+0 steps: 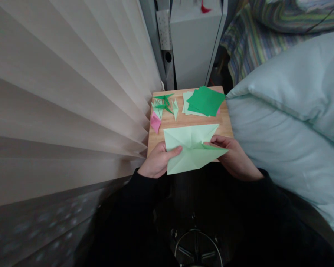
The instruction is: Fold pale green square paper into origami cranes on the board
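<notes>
A light green sheet of origami paper with crease lines is held up between both hands, over the front of the small wooden table. My left hand grips its left edge, thumb lying on top. At the right side, my right hand has its fingers at the sheet, where the paper is pinched inward into a fold. Part of that hand's grip is hidden behind the paper. Beyond the sheet lie folded green paper pieces, a slim pale green folded piece and a pink folded piece.
A stack of dark green sheets rests on pale green sheets at the wooden table's back right. A pleated curtain borders the left. Light blue bedding presses close on the right, and a white cabinet stands behind.
</notes>
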Demonstrator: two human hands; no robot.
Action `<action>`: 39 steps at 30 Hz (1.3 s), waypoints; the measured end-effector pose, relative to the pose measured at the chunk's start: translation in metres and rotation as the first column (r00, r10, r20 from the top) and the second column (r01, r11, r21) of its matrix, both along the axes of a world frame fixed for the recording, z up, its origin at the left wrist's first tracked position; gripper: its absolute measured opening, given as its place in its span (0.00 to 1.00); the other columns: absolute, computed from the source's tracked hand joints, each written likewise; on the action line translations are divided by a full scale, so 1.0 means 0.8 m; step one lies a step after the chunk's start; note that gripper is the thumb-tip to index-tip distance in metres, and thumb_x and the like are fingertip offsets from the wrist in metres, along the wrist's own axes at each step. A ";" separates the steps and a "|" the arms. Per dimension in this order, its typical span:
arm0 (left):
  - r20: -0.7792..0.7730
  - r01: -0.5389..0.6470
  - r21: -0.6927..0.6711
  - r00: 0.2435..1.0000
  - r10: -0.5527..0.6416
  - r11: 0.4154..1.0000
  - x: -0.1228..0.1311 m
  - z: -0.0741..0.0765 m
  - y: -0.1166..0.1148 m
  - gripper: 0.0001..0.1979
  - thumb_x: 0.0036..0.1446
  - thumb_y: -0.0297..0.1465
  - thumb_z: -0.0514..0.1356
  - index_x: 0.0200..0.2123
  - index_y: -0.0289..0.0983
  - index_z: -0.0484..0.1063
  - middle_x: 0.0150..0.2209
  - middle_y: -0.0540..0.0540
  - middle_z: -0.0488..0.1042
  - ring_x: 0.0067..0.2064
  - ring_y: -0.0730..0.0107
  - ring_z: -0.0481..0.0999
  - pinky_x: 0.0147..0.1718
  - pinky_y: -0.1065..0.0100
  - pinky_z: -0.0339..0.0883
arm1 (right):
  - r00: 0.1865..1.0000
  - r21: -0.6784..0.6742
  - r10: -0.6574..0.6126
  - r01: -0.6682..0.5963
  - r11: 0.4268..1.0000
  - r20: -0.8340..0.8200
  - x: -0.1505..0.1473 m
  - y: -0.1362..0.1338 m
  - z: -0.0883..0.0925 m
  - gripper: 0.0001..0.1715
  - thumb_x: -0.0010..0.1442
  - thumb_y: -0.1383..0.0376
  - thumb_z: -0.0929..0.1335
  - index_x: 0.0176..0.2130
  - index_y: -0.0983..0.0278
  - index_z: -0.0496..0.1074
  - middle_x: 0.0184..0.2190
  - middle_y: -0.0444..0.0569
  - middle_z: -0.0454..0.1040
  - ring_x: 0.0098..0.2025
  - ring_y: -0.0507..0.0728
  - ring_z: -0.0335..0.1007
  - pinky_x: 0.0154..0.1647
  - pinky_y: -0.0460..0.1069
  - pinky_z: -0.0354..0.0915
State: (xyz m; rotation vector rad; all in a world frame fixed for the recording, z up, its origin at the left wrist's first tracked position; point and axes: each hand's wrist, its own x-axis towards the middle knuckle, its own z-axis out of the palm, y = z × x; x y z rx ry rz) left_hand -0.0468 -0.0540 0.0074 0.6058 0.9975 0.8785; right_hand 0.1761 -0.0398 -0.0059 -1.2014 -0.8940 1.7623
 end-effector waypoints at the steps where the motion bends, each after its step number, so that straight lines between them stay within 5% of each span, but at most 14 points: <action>1: 0.008 -0.001 0.000 1.000 0.001 1.000 -0.001 0.000 0.000 0.23 0.48 0.34 0.77 0.47 0.34 0.82 0.48 0.37 0.84 0.51 0.46 0.83 0.57 0.46 0.72 | 1.000 0.003 0.016 -0.016 1.000 0.013 0.001 0.000 0.000 0.21 0.48 0.54 0.81 0.27 0.62 0.73 0.25 0.40 0.74 0.25 0.50 0.66 0.27 0.47 0.63; 7: -0.014 -0.031 -0.012 0.999 0.031 0.999 -0.001 -0.003 0.000 0.23 0.50 0.36 0.75 0.49 0.34 0.81 0.48 0.37 0.84 0.49 0.48 0.84 0.54 0.49 0.74 | 0.996 0.003 0.082 -0.083 0.997 0.040 0.003 -0.002 0.003 0.18 0.52 0.54 0.80 0.30 0.62 0.74 0.28 0.42 0.77 0.29 0.52 0.71 0.31 0.49 0.68; 15: -0.336 -0.056 0.059 0.939 0.073 0.997 -0.001 -0.018 0.000 0.24 0.53 0.47 0.73 0.44 0.33 0.84 0.39 0.39 0.86 0.40 0.54 0.83 0.41 0.59 0.76 | 0.999 0.048 0.019 -0.021 0.999 0.044 -0.002 -0.002 0.002 0.27 0.52 0.54 0.80 0.47 0.59 0.75 0.47 0.51 0.82 0.46 0.59 0.79 0.50 0.59 0.75; 23: -0.147 -0.105 0.012 0.983 0.105 0.994 0.003 -0.008 0.002 0.27 0.53 0.46 0.73 0.50 0.35 0.81 0.44 0.38 0.85 0.45 0.50 0.84 0.50 0.52 0.77 | 0.993 0.036 0.112 -0.112 0.993 -0.020 -0.005 -0.004 0.005 0.27 0.51 0.55 0.80 0.48 0.58 0.75 0.51 0.52 0.82 0.53 0.63 0.79 0.53 0.61 0.74; 28: -0.185 -0.122 -0.013 0.976 0.117 0.992 0.001 -0.011 0.002 0.26 0.52 0.47 0.73 0.47 0.33 0.81 0.43 0.38 0.85 0.40 0.53 0.85 0.42 0.58 0.78 | 0.998 -0.057 0.065 -0.065 0.996 0.000 0.000 -0.005 0.014 0.24 0.57 0.51 0.77 0.48 0.58 0.73 0.49 0.51 0.81 0.48 0.60 0.79 0.51 0.58 0.73; 31: -0.334 -0.102 0.102 0.934 0.130 0.990 0.001 -0.014 0.002 0.24 0.53 0.47 0.72 0.44 0.33 0.83 0.44 0.38 0.85 0.39 0.54 0.84 0.40 0.60 0.77 | 1.000 -0.047 0.020 -0.019 0.999 0.007 0.002 -0.005 0.014 0.25 0.60 0.46 0.74 0.49 0.57 0.73 0.50 0.52 0.79 0.48 0.60 0.79 0.50 0.58 0.73; 36: -0.644 -0.019 0.329 0.727 0.238 0.944 0.006 -0.013 0.004 0.15 0.55 0.41 0.70 0.37 0.34 0.84 0.41 0.41 0.86 0.41 0.52 0.83 0.40 0.61 0.75 | 0.999 0.035 0.041 -0.040 0.999 -0.010 -0.007 -0.008 0.011 0.32 0.54 0.51 0.79 0.54 0.54 0.69 0.55 0.51 0.78 0.52 0.63 0.78 0.52 0.60 0.73; 39: -0.608 -0.034 0.309 0.762 0.224 0.951 0.009 -0.013 0.002 0.16 0.55 0.42 0.70 0.36 0.33 0.84 0.39 0.41 0.86 0.39 0.53 0.83 0.36 0.62 0.74 | 1.000 0.051 0.024 -0.024 0.998 -0.002 -0.016 -0.009 0.007 0.34 0.51 0.55 0.81 0.53 0.56 0.70 0.53 0.51 0.79 0.52 0.63 0.78 0.53 0.59 0.73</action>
